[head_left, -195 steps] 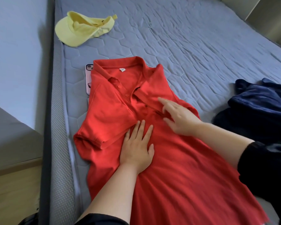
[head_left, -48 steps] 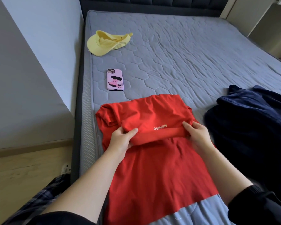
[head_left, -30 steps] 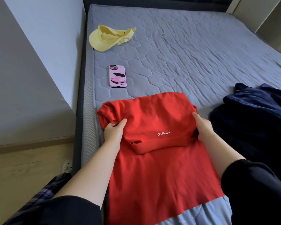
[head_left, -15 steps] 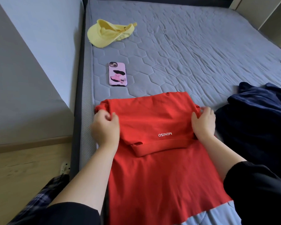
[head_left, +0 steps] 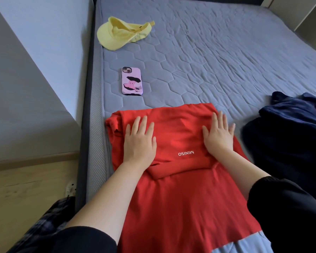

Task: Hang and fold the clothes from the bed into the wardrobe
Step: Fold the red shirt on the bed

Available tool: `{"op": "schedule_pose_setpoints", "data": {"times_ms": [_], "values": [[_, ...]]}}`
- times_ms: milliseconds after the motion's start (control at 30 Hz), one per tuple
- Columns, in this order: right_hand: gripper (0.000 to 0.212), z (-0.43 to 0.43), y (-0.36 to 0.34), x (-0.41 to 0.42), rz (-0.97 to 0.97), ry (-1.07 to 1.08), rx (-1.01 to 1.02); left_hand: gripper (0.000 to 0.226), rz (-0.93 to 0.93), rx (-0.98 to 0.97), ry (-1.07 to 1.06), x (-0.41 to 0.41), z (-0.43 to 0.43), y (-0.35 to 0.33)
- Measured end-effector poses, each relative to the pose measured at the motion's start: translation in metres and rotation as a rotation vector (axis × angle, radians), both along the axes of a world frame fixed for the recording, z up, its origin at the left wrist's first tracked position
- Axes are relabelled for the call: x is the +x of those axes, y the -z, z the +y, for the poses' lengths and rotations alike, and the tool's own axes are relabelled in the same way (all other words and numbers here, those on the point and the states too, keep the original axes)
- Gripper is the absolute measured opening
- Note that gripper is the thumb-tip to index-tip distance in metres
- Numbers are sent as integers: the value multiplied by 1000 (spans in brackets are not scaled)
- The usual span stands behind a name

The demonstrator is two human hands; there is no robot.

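A red polo shirt (head_left: 179, 201) lies on the grey mattress (head_left: 217, 57) near its left edge. Its top part is folded down over the body, with white MINISO lettering facing up. My left hand (head_left: 139, 141) lies flat on the left side of that folded part, fingers straight. On the right side of the fold, my right hand (head_left: 219, 136) presses flat with spread fingers. A dark blue garment (head_left: 290, 136) is heaped to the right of the shirt.
A yellow cap (head_left: 122, 32) lies near the mattress's far left corner. Between the cap and the shirt sits a phone in a pink case (head_left: 131, 81). A white wall runs along the bed's left side, with wooden floor (head_left: 26, 194) below it.
Both hands let go of the sides of the folded shirt and moved onto its top, now lying flat. Earlier the shirt's top was folded down over its body.
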State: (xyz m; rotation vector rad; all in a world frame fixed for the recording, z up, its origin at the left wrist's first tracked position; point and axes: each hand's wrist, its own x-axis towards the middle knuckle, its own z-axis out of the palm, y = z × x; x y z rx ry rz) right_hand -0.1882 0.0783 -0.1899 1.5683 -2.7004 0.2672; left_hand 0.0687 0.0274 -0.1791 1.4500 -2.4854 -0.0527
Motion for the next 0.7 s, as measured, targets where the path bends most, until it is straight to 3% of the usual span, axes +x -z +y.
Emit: {"op": "schedule_pose_setpoints", "data": {"times_ms": [100, 167, 233, 400, 500, 700], "values": [[62, -15, -11, 24, 52, -345, -52, 60, -101, 39, 18, 1, -20, -1], [61, -28, -11, 39, 102, -548, 39, 62, -135, 112, -14, 6, -30, 6], [61, -38, -4, 40, 128, -602, 153, 64, -119, 207, -52, 14, -37, 15], [62, -54, 12, 11, -82, -257, 234, 66, -50, 286, -111, 20, -43, 25], [62, -53, 15, -4, -114, -127, 267, 68, -43, 255, -144, 18, -40, 22], [69, -51, 15, -16, -89, 82, 292, 74, -267, 211, -197, 17, -49, 8]]}}
